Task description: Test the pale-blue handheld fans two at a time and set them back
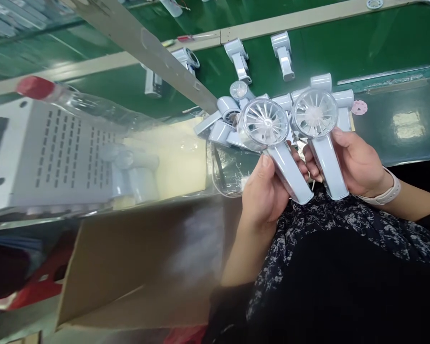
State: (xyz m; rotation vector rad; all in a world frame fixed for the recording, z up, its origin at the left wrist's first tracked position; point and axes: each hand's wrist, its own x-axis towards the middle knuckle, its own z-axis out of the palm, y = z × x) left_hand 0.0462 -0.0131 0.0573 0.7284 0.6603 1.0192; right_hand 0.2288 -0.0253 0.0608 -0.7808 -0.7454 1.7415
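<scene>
Green worktop runs across the background, and a heap of pale blue handheld fan parts sits on it — the landmark for everything else. Just in front of the heap, the left hand wraps round the handle of an assembled fan, thumb pressed along it, while the right hand curls its fingers round the handle of a second fan. Both long axes run from the person's chest out toward the heap — the left fan slanting, the right nearly straight — with the clear bladed heads outermost and almost touching. Beyond the heap lie more fan bodies; to its left stands a perforated white metal case, with a red-capped plastic bottle along its far edge.
</scene>
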